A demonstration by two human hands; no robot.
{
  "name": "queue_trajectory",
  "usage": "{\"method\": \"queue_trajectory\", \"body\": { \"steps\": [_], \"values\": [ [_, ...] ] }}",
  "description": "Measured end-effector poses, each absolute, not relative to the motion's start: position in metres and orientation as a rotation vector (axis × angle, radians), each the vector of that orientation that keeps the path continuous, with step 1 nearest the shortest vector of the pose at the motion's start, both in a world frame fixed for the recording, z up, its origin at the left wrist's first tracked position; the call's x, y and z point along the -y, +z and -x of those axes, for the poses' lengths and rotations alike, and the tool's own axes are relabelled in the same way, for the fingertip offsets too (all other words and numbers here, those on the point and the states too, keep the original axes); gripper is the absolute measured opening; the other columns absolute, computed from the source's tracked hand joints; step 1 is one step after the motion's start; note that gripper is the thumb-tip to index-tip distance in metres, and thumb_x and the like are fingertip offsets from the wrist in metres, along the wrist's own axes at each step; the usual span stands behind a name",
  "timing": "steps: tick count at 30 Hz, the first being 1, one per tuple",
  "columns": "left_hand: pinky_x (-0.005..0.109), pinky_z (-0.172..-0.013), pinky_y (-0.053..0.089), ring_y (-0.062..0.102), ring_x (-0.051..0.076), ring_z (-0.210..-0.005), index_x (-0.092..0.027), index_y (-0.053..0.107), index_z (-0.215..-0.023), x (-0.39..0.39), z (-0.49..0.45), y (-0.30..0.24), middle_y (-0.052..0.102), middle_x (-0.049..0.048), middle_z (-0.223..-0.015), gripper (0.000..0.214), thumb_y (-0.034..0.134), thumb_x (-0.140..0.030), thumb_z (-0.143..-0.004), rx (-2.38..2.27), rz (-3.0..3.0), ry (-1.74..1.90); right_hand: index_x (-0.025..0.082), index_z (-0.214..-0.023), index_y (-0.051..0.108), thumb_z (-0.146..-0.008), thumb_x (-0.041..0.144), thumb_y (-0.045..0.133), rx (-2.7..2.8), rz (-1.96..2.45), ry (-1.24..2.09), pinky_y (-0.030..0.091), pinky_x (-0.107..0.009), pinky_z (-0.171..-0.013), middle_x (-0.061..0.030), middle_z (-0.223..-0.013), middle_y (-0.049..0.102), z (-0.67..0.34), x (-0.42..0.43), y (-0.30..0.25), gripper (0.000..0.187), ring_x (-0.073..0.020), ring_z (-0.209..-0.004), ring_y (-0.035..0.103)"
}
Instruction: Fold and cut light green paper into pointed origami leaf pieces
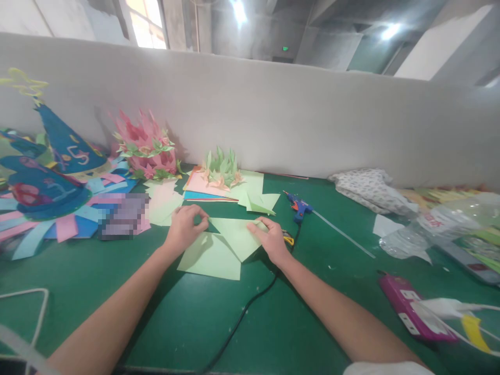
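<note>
A light green sheet of paper [234,234] is held slightly raised between my two hands. My left hand [188,225] pinches its left corner, thumb and forefinger together. On the right edge, my right hand [270,237] grips the same sheet between thumb and fingers. Under it, flat on the table, lies a second light green sheet [211,263], partly covered. Just beyond are folded green paper pieces [260,202]. Yellow-handled scissors [288,238] show partly behind my right hand.
A blue glue gun [300,205] with a long glue stick lies on the green table [312,291], its black cord [250,307] running toward me. Paper crowns [146,148] and blue cone hats [70,140] stand left. Right are a plastic bottle [437,224] and a magenta power strip [410,307].
</note>
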State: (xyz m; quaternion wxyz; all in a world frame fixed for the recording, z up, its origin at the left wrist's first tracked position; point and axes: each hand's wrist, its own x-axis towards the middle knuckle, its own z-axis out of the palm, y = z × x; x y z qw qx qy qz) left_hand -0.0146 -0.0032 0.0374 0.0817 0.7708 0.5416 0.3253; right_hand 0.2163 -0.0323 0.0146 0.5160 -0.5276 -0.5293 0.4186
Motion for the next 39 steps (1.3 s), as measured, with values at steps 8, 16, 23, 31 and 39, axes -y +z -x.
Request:
{"method": "queue_trajectory", "body": {
  "steps": [8, 16, 23, 31, 39],
  "values": [
    [0.028, -0.063, 0.044, 0.057, 0.016, -0.065, -0.018, 0.053, -0.076, -0.006, 0.020, 0.020, 0.060, 0.0008, -0.069, 0.011, 0.049, -0.028, -0.076, -1.511, -1.826, 1.135, 0.019, -0.087, 0.055, -0.064, 0.035, 0.071, 1.050, 1.004, 1.136, 0.048, -0.025, -0.061, 0.0008, -0.078, 0.062, -0.213, 0.029, 0.011, 0.032, -0.0133, -0.064, 0.057],
    [0.028, -0.062, 0.049, 0.060, 0.013, -0.055, -0.017, 0.049, -0.085, 0.002, 0.007, 0.025, 0.062, -0.0013, -0.057, 0.023, 0.055, -0.038, -0.076, -1.221, -1.326, 1.207, 0.023, -0.114, 0.045, -0.064, 0.026, 0.072, 1.200, 0.856, 1.301, 0.046, -0.035, -0.089, -0.0040, -0.110, 0.061, -0.202, 0.032, 0.003, 0.056, -0.0188, -0.097, 0.059],
    [0.030, -0.061, 0.050, 0.061, 0.014, -0.057, -0.016, 0.041, -0.123, 0.012, 0.003, 0.034, 0.065, 0.0017, -0.064, 0.048, 0.040, -0.045, -0.085, -1.152, -1.179, 1.102, 0.020, -0.097, 0.055, -0.077, 0.026, 0.060, 1.324, 1.000, 0.624, 0.047, -0.034, -0.081, -0.0067, -0.096, 0.062, -0.212, 0.035, 0.005, 0.021, -0.0196, -0.090, 0.058],
    [0.027, -0.064, 0.049, 0.060, 0.012, -0.074, -0.024, 0.038, -0.124, 0.018, -0.005, 0.033, 0.060, 0.0058, -0.100, 0.057, 0.062, -0.036, -0.074, -1.067, -1.230, 0.874, 0.025, -0.098, 0.061, -0.087, 0.017, 0.039, 2.282, 0.624, 0.052, 0.040, -0.033, -0.079, -0.0045, -0.093, 0.064, -0.213, 0.051, 0.011, 0.025, -0.0165, -0.087, 0.054],
    [0.030, -0.069, 0.048, 0.058, 0.013, -0.074, -0.019, 0.051, -0.096, 0.009, 0.000, 0.013, 0.057, 0.0037, -0.099, 0.025, 0.057, -0.029, -0.074, -1.205, -1.766, 0.924, 0.019, -0.097, 0.060, -0.085, 0.013, 0.043, 2.599, 0.514, 0.119, 0.039, -0.033, -0.085, -0.0054, -0.097, 0.064, -0.212, 0.043, 0.017, 0.022, -0.0161, -0.093, 0.052]
  ]
}}
